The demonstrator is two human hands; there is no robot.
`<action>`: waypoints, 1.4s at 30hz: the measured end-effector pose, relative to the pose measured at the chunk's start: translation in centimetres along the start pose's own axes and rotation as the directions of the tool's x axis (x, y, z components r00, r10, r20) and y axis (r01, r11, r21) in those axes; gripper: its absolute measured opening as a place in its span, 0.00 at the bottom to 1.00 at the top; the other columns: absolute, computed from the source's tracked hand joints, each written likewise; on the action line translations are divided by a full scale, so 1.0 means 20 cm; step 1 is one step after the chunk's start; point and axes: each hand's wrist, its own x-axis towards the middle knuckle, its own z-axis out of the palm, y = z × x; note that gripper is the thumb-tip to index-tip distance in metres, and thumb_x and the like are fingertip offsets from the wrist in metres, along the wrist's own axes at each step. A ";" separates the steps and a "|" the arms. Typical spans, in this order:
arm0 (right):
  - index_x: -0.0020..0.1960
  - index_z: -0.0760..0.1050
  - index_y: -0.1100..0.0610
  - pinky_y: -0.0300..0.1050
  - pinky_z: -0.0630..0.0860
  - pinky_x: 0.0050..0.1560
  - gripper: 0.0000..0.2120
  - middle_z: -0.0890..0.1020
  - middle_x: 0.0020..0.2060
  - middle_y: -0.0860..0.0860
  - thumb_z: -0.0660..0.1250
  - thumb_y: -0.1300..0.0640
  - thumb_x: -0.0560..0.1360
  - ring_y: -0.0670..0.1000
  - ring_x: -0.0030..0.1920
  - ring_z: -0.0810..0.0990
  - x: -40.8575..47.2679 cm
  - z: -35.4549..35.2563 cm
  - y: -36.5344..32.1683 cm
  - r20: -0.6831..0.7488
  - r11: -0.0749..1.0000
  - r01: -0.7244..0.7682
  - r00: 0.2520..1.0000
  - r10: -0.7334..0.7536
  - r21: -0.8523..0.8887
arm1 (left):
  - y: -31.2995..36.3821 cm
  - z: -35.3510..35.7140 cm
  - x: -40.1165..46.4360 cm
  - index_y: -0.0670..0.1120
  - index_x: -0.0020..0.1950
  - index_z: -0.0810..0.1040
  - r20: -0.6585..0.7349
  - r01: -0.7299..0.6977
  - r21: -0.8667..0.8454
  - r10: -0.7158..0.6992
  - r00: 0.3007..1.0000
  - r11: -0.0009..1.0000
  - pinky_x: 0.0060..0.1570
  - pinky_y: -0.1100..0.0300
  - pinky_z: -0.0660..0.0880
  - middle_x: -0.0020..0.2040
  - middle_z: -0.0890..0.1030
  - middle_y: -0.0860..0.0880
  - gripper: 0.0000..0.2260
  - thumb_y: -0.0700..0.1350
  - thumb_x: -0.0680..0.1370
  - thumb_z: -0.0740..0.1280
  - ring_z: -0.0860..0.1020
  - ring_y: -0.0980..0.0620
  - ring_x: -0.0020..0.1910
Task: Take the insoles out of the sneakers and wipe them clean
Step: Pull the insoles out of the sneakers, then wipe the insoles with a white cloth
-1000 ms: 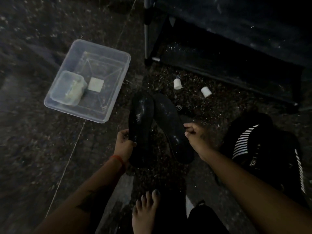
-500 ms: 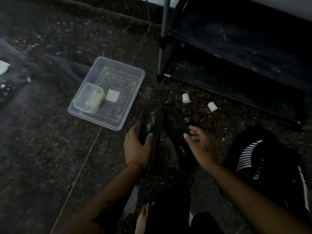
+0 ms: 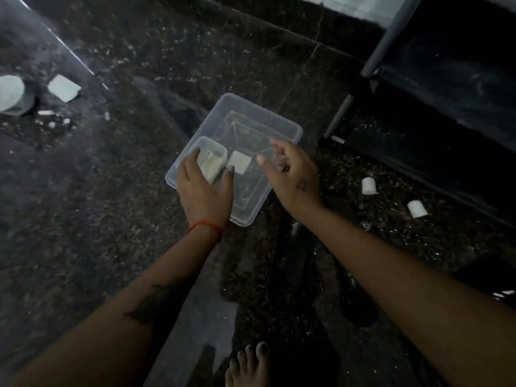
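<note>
A person's left hand (image 3: 202,188) reached into a clear rectangular plastic tub (image 3: 282,122) on the dark speckled stone floor (image 3: 83,219), fingers spread loosely over a smaller clear plastic box (image 3: 213,146) nested in the tub's near-left corner; whether that grip had closed on the box could not be told. The right hand (image 3: 290,174) hovered over the tub's near-right side, its grip half-curled, thumb and forefinger apart, apparently holding nothing. The two black insoles (image 3: 290,263), already out of the sneakers, lay on the floor just nearer the person than the tub, between the forearms.

The step appeared to be fetching a wiping material. It would go best if one hand steadied the light tub while the other lifted the box straight up, so nothing tipped.

The small box held a pale folded cloth or pad (image 3: 210,166); beside it, on the tub's bottom, lay a pale square piece (image 3: 238,162). The tub looked otherwise bare.
</note>
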 end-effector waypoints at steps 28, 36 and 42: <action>0.63 0.71 0.65 0.49 0.69 0.61 0.16 0.72 0.63 0.61 0.57 0.59 0.77 0.59 0.63 0.71 0.47 0.78 -0.10 0.605 0.602 0.502 0.796 -0.039 -0.622 | -0.44 0.10 0.28 0.40 0.77 0.41 0.347 -0.058 0.501 -0.139 0.927 0.864 0.75 0.52 0.38 0.78 0.41 0.45 0.34 0.58 0.81 0.53 0.40 0.46 0.77; 0.48 0.73 0.64 0.40 0.71 0.44 0.07 0.78 0.47 0.58 0.62 0.61 0.74 0.55 0.47 0.76 0.30 0.22 0.02 0.133 0.915 0.262 0.964 -0.232 -0.306 | -0.20 0.08 0.04 0.40 0.73 0.62 0.175 -0.176 0.158 0.148 0.973 0.972 0.73 0.47 0.57 0.75 0.60 0.39 0.25 0.46 0.79 0.62 0.58 0.40 0.75; 0.51 0.76 0.60 0.37 0.75 0.46 0.07 0.79 0.44 0.51 0.64 0.60 0.74 0.49 0.44 0.77 -0.05 -0.14 0.38 -0.118 0.974 -0.201 0.975 0.188 -0.108 | 0.00 0.21 -0.43 0.41 0.66 0.72 0.359 -0.260 -0.121 0.286 0.888 0.958 0.58 0.61 0.69 0.61 0.77 0.42 0.16 0.41 0.78 0.59 0.75 0.46 0.59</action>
